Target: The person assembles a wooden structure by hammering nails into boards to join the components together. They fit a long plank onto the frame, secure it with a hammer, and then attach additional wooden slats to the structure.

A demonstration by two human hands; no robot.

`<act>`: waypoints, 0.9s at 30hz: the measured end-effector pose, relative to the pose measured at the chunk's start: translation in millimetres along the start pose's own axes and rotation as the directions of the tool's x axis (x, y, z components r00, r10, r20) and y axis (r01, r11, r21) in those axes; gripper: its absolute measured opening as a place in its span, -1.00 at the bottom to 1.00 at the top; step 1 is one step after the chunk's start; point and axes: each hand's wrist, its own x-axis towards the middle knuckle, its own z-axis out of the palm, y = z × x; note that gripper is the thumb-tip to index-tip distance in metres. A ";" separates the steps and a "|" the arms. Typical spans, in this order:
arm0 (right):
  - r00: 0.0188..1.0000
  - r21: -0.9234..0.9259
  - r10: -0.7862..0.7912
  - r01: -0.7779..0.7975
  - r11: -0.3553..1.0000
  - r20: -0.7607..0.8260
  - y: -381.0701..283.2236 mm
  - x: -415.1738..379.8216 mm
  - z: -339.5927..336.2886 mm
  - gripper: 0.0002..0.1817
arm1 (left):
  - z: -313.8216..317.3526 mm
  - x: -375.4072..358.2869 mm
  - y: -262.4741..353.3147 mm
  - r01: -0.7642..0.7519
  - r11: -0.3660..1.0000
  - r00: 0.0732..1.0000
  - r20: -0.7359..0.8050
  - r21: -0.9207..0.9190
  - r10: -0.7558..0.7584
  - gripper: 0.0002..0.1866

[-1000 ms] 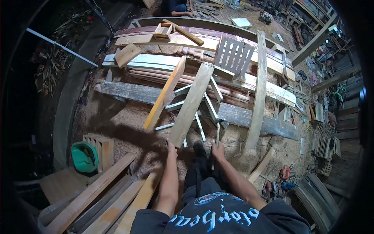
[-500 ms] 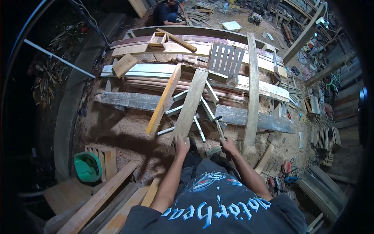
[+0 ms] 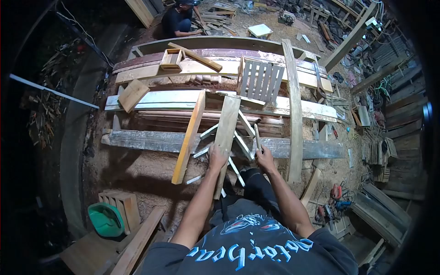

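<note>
My left hand (image 3: 217, 158) grips a grey-brown wooden plank (image 3: 227, 121) partway along its length, and the plank's near end reaches back toward my legs. In my right hand (image 3: 265, 160) is a hammer (image 3: 257, 134), held by its wooden handle with the small dark head pointing away from me. Several narrow white-edged wooden strips (image 3: 245, 124) splay out beneath and beside the plank. To the left of it, an orange-yellow board (image 3: 189, 137) leans on the stacked timber.
Long beams (image 3: 151, 142) lie crosswise ahead, crossed by an upright-running board (image 3: 294, 114) on the right. A slatted wooden piece (image 3: 261, 80) and a small wooden box (image 3: 172, 59) rest on them. A green bucket (image 3: 106, 220) stands at lower left; power tools (image 3: 337, 195) lie right. Another person (image 3: 178, 20) crouches behind.
My left hand has moved from the plank's near end to farther up it. The right hand has moved slightly forward with the hammer, whose head now points more upright. The view has shifted.
</note>
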 end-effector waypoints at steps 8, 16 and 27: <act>0.999 -0.050 -0.037 0.037 0.998 0.006 -13.9 76.8 21.3 -0.60 | 42.7 79.7 6.7 0.066 0.986 0.985 0.145 0.152 -0.088 -0.28; 0.961 -0.144 -0.234 0.256 0.956 0.150 -101.1 253.8 6.1 -0.63 | 73.6 134.3 19.2 0.152 0.896 0.898 0.320 0.417 -0.301 0.28; 0.819 -0.428 0.201 0.059 0.902 0.537 -140.9 366.8 -8.8 -0.75 | 86.0 135.2 8.0 0.178 0.882 0.887 0.318 0.437 -0.336 0.27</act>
